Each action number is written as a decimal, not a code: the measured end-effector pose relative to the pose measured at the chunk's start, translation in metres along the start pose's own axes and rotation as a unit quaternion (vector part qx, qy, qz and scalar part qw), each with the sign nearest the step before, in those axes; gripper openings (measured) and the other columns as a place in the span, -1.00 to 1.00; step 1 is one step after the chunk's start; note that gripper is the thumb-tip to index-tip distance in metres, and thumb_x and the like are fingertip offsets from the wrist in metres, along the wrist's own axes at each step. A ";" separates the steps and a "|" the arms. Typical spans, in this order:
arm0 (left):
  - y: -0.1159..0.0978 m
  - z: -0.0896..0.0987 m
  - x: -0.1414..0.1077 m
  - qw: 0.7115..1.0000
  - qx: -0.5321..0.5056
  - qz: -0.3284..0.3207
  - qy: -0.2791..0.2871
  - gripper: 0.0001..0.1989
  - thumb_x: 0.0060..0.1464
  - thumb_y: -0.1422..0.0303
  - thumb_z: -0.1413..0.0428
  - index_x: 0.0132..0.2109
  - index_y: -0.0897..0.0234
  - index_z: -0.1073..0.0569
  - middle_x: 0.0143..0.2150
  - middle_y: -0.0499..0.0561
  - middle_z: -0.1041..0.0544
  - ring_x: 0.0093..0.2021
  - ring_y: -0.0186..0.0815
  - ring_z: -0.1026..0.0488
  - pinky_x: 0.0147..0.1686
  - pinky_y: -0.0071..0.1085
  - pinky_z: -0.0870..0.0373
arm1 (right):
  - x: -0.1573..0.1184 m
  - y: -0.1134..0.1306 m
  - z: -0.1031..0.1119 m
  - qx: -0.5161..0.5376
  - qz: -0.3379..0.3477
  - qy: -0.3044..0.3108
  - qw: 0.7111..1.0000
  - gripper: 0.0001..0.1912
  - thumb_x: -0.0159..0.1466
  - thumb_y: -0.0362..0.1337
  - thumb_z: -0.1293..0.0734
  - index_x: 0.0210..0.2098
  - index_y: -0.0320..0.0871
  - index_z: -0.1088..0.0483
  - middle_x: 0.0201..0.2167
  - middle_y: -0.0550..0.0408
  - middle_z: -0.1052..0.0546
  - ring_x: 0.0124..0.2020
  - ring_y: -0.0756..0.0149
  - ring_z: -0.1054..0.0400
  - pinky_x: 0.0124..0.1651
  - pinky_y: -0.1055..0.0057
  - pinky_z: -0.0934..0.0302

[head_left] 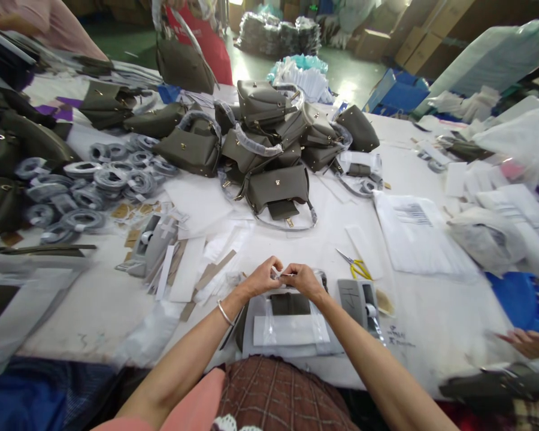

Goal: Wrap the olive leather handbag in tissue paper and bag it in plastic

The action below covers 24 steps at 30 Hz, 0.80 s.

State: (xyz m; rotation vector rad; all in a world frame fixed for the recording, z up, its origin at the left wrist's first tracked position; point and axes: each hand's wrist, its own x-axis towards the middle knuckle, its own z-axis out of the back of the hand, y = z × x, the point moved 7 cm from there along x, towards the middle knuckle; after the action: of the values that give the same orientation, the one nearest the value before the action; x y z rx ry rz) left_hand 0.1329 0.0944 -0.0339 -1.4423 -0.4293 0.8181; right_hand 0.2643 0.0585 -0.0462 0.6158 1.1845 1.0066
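Note:
Directly before my body lies a handbag [248, 335] with a white paper sheet [291, 330] and clear plastic strips across it. A dark olive panel [290, 303] shows near its top. Over its upper edge, my left hand [265, 277] is closed in a pinch, its thumb and forefinger curled. My right hand [303, 279] pinches right beside it, the fingertips almost meeting. Some small, thin thing seems to be between the fingertips, too small to name. To the right of the bag stands a grey tape dispenser [358, 304].
Yellow-handled scissors [359, 267] lie right of my hands. Olive handbags [276, 191] pile up at the back. Coiled, wrapped straps [112, 176] heap at left, near another tape dispenser [150, 245]. White plastic bags [422, 239] lie right. A co-worker's hand [530, 343] shows at far right.

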 end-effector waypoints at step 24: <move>0.040 -0.004 0.005 0.967 -0.200 0.158 -0.010 -0.56 -0.36 0.43 -0.24 -0.19 0.39 -0.41 -0.51 -0.14 -0.42 -0.52 -0.45 -0.31 -0.47 -0.51 -0.18 | -0.034 0.060 -0.013 -0.405 0.447 -0.051 0.796 -0.83 0.35 -0.37 -0.24 -0.23 -0.13 -0.49 -0.31 0.05 -0.55 -0.24 0.28 -0.31 -0.13 0.29 -0.13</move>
State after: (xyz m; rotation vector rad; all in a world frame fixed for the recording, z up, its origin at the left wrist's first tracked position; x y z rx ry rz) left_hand 0.1297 0.0928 -0.0745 -1.9128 -0.3999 1.0419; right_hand 0.2320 0.0544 0.0153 0.4982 0.1991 2.0926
